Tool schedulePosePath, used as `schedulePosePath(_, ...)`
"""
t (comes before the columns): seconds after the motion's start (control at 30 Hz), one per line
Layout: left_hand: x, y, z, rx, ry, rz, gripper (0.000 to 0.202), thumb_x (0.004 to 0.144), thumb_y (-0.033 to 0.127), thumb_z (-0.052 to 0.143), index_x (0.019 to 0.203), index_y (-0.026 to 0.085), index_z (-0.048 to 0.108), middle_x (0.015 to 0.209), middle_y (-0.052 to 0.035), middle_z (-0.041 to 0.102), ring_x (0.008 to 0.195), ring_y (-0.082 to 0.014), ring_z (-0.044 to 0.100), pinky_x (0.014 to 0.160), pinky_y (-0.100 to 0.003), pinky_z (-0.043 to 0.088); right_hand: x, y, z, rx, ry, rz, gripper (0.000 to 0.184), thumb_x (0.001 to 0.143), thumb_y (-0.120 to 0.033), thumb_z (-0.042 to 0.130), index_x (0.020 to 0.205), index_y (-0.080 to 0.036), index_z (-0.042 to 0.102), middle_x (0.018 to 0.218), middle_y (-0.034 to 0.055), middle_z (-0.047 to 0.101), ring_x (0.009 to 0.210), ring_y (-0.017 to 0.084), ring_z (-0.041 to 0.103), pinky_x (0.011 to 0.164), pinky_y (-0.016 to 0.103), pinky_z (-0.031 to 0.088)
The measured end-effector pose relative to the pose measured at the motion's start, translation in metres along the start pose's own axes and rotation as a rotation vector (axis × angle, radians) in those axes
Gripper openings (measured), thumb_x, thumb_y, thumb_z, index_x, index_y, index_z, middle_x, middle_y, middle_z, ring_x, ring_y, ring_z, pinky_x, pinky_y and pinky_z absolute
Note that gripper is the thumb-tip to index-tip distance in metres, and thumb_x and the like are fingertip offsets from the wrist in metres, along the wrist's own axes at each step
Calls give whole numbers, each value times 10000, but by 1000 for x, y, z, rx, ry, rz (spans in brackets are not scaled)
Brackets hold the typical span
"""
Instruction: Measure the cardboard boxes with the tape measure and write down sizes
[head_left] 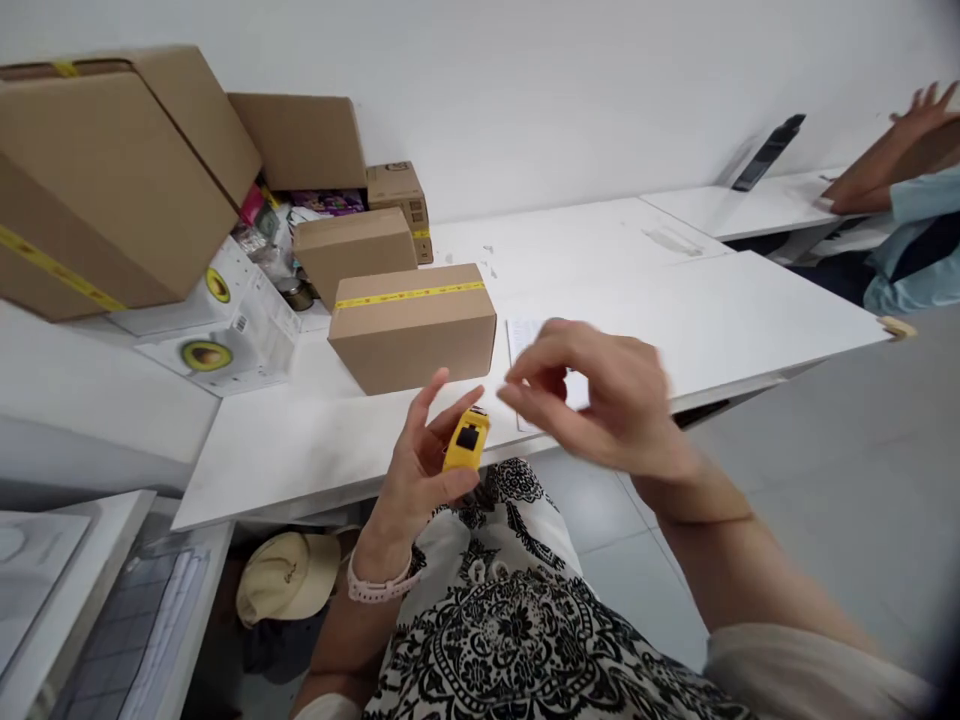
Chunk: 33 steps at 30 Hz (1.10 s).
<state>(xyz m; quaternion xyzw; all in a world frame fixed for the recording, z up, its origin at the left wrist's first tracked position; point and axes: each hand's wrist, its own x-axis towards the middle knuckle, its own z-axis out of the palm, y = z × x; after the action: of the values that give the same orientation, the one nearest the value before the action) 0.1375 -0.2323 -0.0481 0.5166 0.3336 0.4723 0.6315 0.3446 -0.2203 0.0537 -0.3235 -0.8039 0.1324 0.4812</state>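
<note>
- Taped carton (424,345): 12 o'clock from left hand (412,475).
- Right hand (600,400): 2 o'clock from left hand; blurred, thumb and fingertips close, contact unclear.
- Left hand: clamped on yellow device (456,458), two fingers extended.
- Yellow device: black panel; 6 o'clock in view.

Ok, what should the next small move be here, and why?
Probably bring the bare right hand to the far end of the small yellow-and-black plastic tool: the bare left hand already holds it, while the right one is curled and blurred, apart from it, with no object clearly visible in its grasp.
</note>
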Motion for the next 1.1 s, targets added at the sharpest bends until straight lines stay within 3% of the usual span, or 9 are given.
schedulePosePath(0.13,8,14,-7,151,15,214,1286,664,242,900,1593,510,53,1648,-59,302,1129,-220,604,975,-385,521,8,60,29,249,-320,284,289,985,-442,561,870,-209,689,763,12,649,678,122,561,589,292,402)
schedulePosePath(0.27,17,18,-13,267,-41,273,1298,685,202,886,1580,541,9,1667,-57,246,1126,-212,610,1042,-432,476,8,74,44,442,-431,328,277,919,-477,654,917,-210,725,856,31,683,759,142,594,673,308,443)
schedulePosePath(0.43,18,16,-28,214,-90,77,1184,751,213,816,1626,402,42,1507,-125,527,1130,-245,612,981,-414,495,9,82,49,601,-429,538,313,787,-475,794,758,-194,657,698,-5,620,625,114,525,574,270,430)
schedulePosePath(0.53,21,20,-51,110,-81,-53,957,757,232,777,1590,314,313,1311,-119,678,994,-233,658,845,-346,527,18,100,39,729,-389,669,341,805,-491,768,736,-207,593,607,-32,551,549,105,480,509,259,405)
schedulePosePath(0.63,25,30,-86,35,11,-93,590,757,303,723,1332,196,649,1114,-123,744,922,-241,676,765,-312,522,32,123,21,787,-183,740,364,851,-520,702,720,-219,545,590,-26,517,519,108,435,472,269,359)
schedulePosePath(0.73,27,39,-119,77,87,-97,486,760,340,697,1205,147,710,984,-115,748,828,-212,657,712,-291,499,40,141,14,748,-45,742,395,845,-522,704,696,-220,497,617,-24,489,536,106,406,488,278,338)
schedulePosePath(0.83,24,39,-138,205,177,-113,783,753,310,745,1483,187,491,1008,-82,734,833,-191,632,729,-289,486,26,152,28,622,-15,695,375,815,-490,745,713,-219,506,707,-7,558,626,125,492,596,298,420)
schedulePosePath(0.93,21,23,-148,284,257,-156,1143,747,296,777,1639,201,69,1061,-75,724,864,-184,624,761,-298,477,-9,163,57,497,56,651,342,813,-475,748,752,-218,530,1103,81,673,990,206,632,843,372,492)
schedulePosePath(1.1,32,-2,-165,291,204,-279,1221,754,302,768,1628,146,-71,1006,-64,731,797,-157,621,763,-284,458,-56,190,100,516,185,716,330,801,-478,758,784,-225,548,1470,158,548,1456,290,409,1138,492,351)
